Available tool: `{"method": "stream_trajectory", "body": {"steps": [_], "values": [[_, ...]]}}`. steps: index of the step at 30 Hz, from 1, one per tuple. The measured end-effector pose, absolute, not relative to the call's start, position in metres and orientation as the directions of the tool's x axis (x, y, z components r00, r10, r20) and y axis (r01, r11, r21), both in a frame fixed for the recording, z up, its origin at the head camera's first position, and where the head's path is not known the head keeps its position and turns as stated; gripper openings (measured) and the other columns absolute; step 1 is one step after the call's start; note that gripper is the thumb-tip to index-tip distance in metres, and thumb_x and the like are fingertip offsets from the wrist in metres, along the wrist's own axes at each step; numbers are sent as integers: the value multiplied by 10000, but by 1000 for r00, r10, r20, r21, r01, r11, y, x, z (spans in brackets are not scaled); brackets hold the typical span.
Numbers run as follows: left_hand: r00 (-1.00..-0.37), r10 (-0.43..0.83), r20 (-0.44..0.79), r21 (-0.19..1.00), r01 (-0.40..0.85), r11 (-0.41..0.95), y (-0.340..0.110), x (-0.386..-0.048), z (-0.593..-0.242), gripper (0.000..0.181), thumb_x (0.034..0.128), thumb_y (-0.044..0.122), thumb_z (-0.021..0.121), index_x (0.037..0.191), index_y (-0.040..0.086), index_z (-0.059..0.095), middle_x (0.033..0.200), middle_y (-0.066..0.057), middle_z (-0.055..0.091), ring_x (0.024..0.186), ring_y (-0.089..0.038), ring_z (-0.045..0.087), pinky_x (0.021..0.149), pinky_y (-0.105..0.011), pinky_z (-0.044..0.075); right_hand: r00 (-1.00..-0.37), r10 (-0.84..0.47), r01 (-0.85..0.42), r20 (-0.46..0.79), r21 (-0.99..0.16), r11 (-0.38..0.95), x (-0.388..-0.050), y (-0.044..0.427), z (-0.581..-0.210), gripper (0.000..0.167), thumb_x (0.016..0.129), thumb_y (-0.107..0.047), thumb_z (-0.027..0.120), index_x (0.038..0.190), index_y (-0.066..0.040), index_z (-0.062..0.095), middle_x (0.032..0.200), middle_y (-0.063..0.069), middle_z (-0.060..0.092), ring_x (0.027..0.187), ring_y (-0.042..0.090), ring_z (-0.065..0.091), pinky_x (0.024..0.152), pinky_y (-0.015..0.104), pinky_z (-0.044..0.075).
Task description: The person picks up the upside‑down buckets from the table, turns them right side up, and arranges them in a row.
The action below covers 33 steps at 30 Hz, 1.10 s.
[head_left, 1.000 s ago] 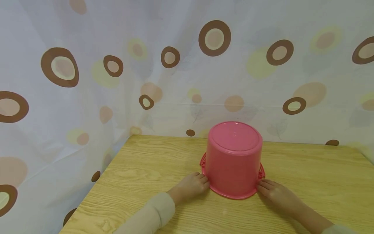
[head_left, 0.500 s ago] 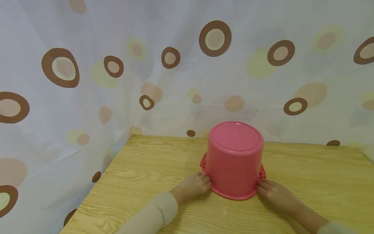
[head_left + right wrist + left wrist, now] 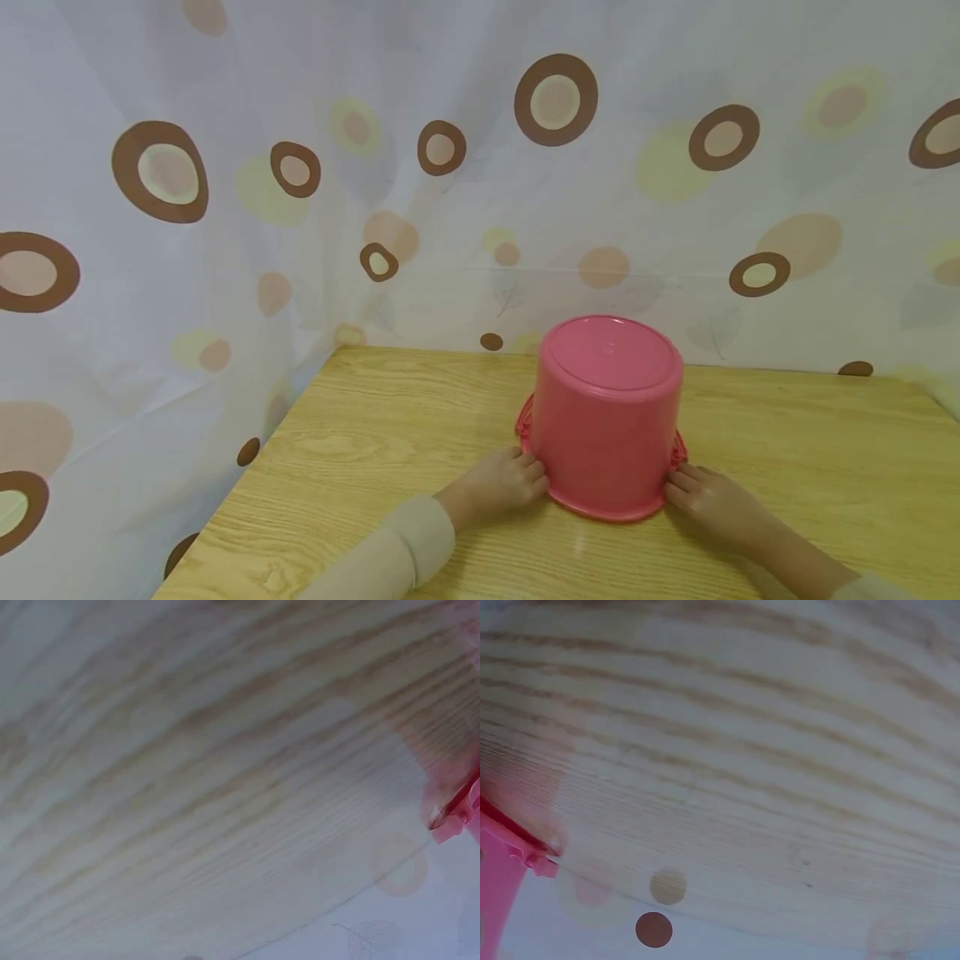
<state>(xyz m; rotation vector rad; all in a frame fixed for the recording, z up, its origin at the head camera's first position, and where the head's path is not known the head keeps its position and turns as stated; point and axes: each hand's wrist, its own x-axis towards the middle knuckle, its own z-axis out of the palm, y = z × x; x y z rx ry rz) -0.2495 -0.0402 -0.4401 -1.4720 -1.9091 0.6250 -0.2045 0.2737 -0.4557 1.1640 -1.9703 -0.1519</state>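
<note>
A pink bucket (image 3: 609, 433) stands upside down on the wooden table, its flat base facing up. The left hand (image 3: 501, 483) grips its rim at the left side with curled fingers, and the right hand (image 3: 716, 504) grips the rim at the right side. Red handle parts stick out on both sides, just behind the hands. In the left wrist view a bit of the bucket (image 3: 495, 877) shows at the left edge; the right wrist view has a bit of its handle mount (image 3: 452, 825) at the right edge. What lies under the bucket is hidden.
The wooden table (image 3: 390, 417) extends to both sides of the bucket. A pale curtain (image 3: 465, 200) with brown rings and coloured spots hangs behind the table and along its left side.
The bucket has shifted slightly toward the person and a little to the right, with both hands still at its rim.
</note>
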Motion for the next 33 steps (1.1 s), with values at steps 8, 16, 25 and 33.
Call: {"method": "stream_trajectory", "body": {"steps": [8,16,25,33], "values": [[-82,954,288,-694,669,267,-41,-246,-439,137,900,296,528,814,211,592,793,114,610,754,-62,569,699,-212,458,-227,-775,-650,590,501,572,-196,274,-451,549,1025,-92,103,721,-73,560,752,31,600,703,169,593,591,262,485],[20,925,380,-672,693,261,-40,-247,-437,113,858,253,573,769,184,566,764,93,590,721,-71,565,701,-213,475,-237,-750,-655,617,469,593,-189,276,-446,555,1030,-124,112,756,-67,591,773,32,621,712,171,603,621,289,502],[72,898,434,-637,729,250,-38,-245,-436,93,866,121,541,777,146,547,767,78,564,728,-66,535,668,-141,463,-240,-696,-669,676,404,624,-186,281,-446,499,1037,-249,214,775,-64,597,768,29,614,703,176,590,653,306,489],[102,871,480,-618,745,253,-38,-244,-432,78,831,109,558,762,118,524,776,47,553,727,-70,531,656,-106,452,-264,-589,-608,764,342,716,-190,286,-446,539,1012,-295,272,821,25,661,784,130,677,697,257,635,643,376,512]]}}
